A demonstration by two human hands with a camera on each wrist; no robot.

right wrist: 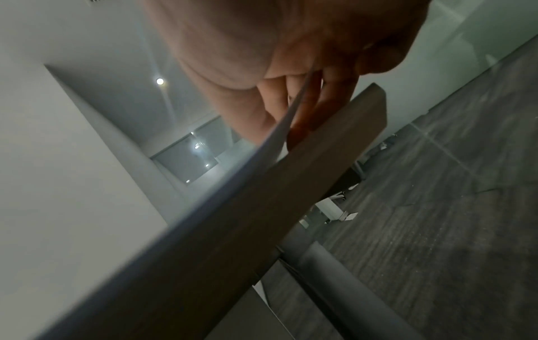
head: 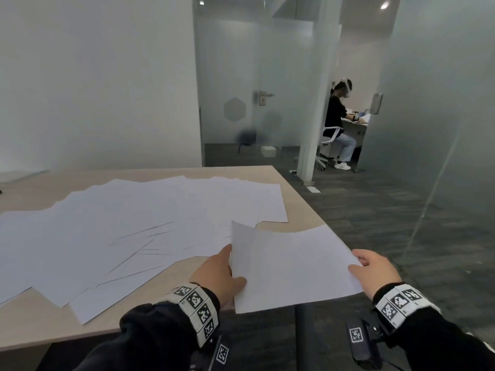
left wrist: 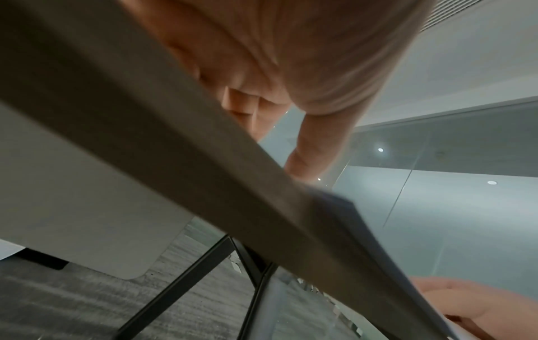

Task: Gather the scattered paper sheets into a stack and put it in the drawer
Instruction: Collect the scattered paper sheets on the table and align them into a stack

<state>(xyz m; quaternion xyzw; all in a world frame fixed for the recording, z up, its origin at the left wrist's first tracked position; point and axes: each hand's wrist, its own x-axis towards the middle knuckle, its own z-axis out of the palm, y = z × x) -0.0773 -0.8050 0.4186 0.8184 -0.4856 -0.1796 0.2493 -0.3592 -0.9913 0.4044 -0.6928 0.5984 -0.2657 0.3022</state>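
Several white paper sheets (head: 139,223) lie scattered and overlapping across the light wood table (head: 34,330). At the table's near right corner both hands hold one white paper sheet (head: 289,266), perhaps more than one, partly hanging over the edge. My left hand (head: 231,266) grips its left edge, which bends upward, with the thumb on top. My right hand (head: 359,263) pinches the right edge; the right wrist view shows that paper edge (right wrist: 273,147) between thumb and fingers (right wrist: 305,115). No drawer is in the head view.
The table's right edge (head: 300,194) drops to dark grey carpet (head: 388,210). Frosted glass partitions (head: 442,103) stand to the right and behind. A person (head: 337,121) sits at a desk in the far room. Black table legs (left wrist: 186,283) show under the top.
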